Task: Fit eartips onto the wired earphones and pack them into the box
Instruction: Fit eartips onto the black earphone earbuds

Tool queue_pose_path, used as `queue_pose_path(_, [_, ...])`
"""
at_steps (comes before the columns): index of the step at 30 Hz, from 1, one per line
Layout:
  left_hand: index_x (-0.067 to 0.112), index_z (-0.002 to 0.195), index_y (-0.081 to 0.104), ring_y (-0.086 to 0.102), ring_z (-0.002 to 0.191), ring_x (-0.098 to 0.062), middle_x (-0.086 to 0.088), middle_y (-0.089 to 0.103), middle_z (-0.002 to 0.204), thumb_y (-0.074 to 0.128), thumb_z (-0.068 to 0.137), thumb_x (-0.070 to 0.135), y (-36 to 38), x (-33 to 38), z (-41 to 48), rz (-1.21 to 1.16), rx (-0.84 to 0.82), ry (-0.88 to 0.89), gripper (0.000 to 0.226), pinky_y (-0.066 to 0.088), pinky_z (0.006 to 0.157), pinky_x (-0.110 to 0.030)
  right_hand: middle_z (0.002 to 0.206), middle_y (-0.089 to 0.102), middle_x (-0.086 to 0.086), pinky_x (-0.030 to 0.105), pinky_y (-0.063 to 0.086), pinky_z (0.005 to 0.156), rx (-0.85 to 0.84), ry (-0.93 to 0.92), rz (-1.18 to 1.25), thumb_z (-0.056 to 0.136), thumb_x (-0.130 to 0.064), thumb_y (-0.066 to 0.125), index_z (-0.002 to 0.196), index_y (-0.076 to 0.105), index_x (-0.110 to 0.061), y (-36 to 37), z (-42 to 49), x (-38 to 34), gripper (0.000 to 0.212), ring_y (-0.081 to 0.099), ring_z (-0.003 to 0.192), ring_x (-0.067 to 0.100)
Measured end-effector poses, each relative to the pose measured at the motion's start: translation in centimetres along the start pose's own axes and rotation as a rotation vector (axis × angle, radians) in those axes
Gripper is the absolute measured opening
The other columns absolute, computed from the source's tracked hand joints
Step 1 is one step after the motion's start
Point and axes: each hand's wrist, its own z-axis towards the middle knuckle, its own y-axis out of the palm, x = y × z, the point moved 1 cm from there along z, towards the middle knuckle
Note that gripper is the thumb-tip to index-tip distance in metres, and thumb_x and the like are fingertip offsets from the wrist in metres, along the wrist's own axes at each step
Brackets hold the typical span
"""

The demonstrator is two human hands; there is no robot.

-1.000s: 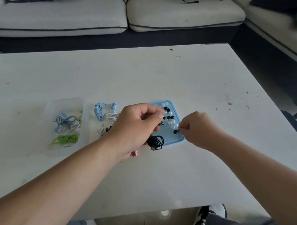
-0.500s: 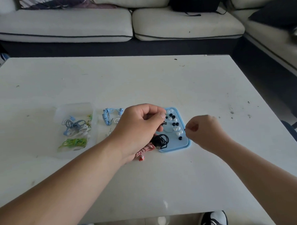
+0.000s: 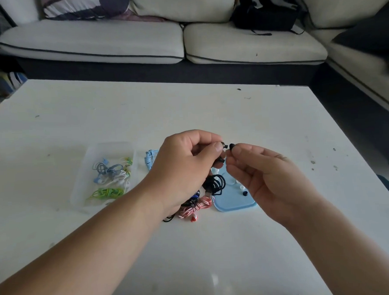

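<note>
Left hand (image 3: 185, 170) pinches earbud (image 3: 223, 145), nozzle pointing right at eartip (image 3: 232, 146) pinched in right hand (image 3: 268, 177). Box (image 3: 79, 190) holds coiled earphones (image 3: 107, 173)

Far half of the table (image 3: 210, 115) is open, same for the strip right of the blue tray (image 3: 234, 204). Middle is crowded: clear box (image 3: 105, 173) at left, then blue earphones (image 3: 150, 159), red-white cable bundle (image 3: 197, 205) and black cable coil (image 3: 215, 184) bunched at the tray's left edge. Left hand (image 3: 185, 167) and right hand (image 3: 263, 173) hang over that cluster, blocking it from above.
</note>
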Motion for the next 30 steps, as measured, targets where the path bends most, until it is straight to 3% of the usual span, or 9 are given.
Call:
queue_pose_path(6, [0.022, 0.103, 0.078, 0.066, 0.058, 0.002, 0.010, 0.075, 0.073, 0.069, 0.098, 0.016, -0.1, 0.1, 0.6, 0.061, 0.020, 0.069, 0.012, 0.049, 0.060, -0.012, 0.082, 0.075, 0.012, 0.023, 0.060, 0.071, -0.094, -0.020, -0.032, 0.081, -0.009, 0.068, 0.083, 0.074, -0.002, 0.4, 1.2, -0.2, 0.009, 0.074, 0.078, 0.020])
queue_pose_path(14, [0.024, 0.102, 0.077, 0.068, 0.065, 0.001, 0.009, 0.077, 0.078, 0.069, 0.098, 0.017, -0.2, 0.1, 0.9, 0.097, 0.061, 0.103, 0.011, 0.050, 0.064, -0.012, 0.079, 0.070, 0.013, 0.024, 0.059, 0.069, -0.124, -0.058, -0.050, 0.078, -0.011, 0.071, 0.085, 0.073, -0.001, 0.5, 2.2, -0.2, 0.012, 0.069, 0.073, 0.018])
queue_pose_path(24, [0.022, 0.103, 0.077, 0.066, 0.060, 0.003, 0.009, 0.075, 0.076, 0.068, 0.098, 0.016, -0.2, 0.6, 0.7, 0.119, 0.061, 0.145, 0.012, 0.048, 0.061, -0.008, 0.075, 0.070, 0.014, 0.024, 0.057, 0.067, -0.118, -0.104, -0.067, 0.077, -0.011, 0.072, 0.087, 0.074, 0.001, 0.7, 1.8, 0.8, 0.016, 0.067, 0.070, 0.019])
queue_pose_path(30, [0.015, 0.105, 0.075, 0.067, 0.058, 0.002, 0.011, 0.075, 0.071, 0.064, 0.100, 0.010, 0.0, 0.8, 0.5, 0.071, 0.023, 0.134, 0.013, 0.049, 0.060, -0.007, 0.083, 0.071, 0.013, 0.026, 0.058, 0.074, -0.161, -0.109, -0.025, 0.087, -0.007, 0.066, 0.084, 0.072, -0.001, 0.7, 2.1, 0.6, 0.009, 0.071, 0.082, 0.023])
